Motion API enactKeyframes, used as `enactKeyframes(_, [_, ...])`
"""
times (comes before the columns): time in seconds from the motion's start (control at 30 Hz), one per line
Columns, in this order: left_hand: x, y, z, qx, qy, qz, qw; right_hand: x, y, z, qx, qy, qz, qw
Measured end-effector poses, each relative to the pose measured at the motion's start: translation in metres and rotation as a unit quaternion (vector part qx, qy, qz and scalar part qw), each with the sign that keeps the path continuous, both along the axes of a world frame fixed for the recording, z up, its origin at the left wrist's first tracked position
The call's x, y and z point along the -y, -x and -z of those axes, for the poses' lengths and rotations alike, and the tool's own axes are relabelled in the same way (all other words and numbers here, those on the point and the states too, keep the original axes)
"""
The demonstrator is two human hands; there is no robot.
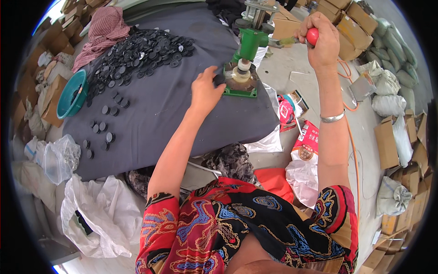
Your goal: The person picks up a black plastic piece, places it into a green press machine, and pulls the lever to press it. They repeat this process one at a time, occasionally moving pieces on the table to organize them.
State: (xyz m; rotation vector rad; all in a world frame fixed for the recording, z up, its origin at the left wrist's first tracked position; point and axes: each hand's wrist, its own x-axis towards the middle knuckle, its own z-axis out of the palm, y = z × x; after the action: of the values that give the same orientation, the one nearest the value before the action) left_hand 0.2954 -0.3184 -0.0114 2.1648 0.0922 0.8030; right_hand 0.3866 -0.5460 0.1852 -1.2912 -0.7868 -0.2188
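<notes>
A green hand press [248, 48] stands at the far right edge of the cloth-covered table, with a white cylinder [244, 65] on its ram above the base plate [241, 92]. My right hand [323, 42] is raised and closed round the red ball knob [312, 35] of the press lever. Beside the base, my left hand [205, 89] is closed on a small black disc [219, 80] between thumb and fingers. Farther left lies a large heap of black discs [146, 52], and small stacks of black discs [109, 110] stand in front of it.
A teal basin [73, 97] sits at the table's left edge near a red checked cloth [102, 32]. White sacks [98, 214] lie below. Cardboard boxes [356, 27], bags [390, 107] and an orange hose [350, 137] are on the floor to the right.
</notes>
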Motion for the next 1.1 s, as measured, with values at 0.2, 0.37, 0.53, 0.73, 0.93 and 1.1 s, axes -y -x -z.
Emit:
enactKeyframes(0.2, [0.025,-0.053,0.003,-0.038,-0.049,0.020,0.998,0.009,-0.011,0.005,-0.014,-0.010,-0.011,1.000])
enactKeyframes(0.37, [0.026,-0.066,0.007,-0.025,-0.072,0.014,0.997,0.005,-0.008,0.004,-0.003,-0.024,0.001,1.000])
enactKeyframes(0.53, [0.025,-0.067,0.006,-0.047,-0.114,0.018,0.992,-0.005,-0.016,-0.014,-0.020,-0.022,0.060,0.998])
enactKeyframes(0.73, [0.032,-0.082,-0.003,-0.071,-0.153,0.021,0.985,-0.005,-0.025,-0.022,-0.027,-0.014,0.037,0.999])
enactKeyframes(0.93, [0.038,-0.087,0.006,-0.036,-0.027,0.043,0.998,-0.011,-0.044,-0.004,0.044,-0.206,-0.430,0.878])
enactKeyframes(1.1, [0.039,-0.085,0.010,-0.029,0.043,0.033,0.998,0.003,-0.005,0.007,-0.017,-0.023,0.007,1.000])
